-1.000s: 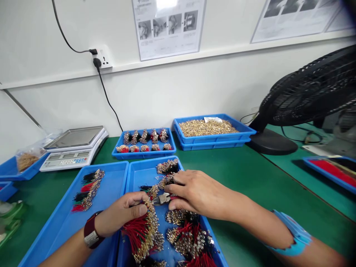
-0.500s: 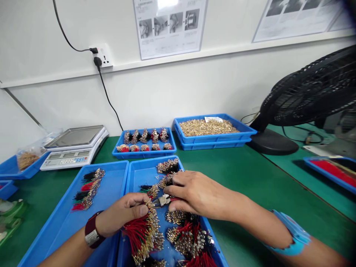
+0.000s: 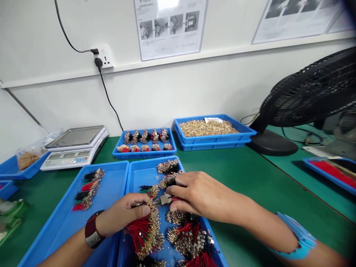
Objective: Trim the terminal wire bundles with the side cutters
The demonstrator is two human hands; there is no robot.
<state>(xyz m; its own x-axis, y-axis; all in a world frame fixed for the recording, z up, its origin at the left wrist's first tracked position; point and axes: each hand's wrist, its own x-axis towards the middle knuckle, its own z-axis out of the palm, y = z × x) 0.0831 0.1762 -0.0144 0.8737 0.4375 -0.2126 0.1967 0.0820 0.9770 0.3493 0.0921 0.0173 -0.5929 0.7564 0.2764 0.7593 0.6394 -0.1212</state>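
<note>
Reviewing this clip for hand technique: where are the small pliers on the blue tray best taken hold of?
Probably by the red handles, from the right, as the right hand is placed. The steel head of the pliers points left toward the red-wired bundle in the left hand, leaving the handles as the free end.

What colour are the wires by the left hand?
Red wires with gold-coloured ends, best seen in the head view.

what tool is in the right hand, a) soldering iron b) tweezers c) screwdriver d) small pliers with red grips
d, the right hand grips small pliers, their steel head pointing left over the wire bundles in the blue tray.
</note>
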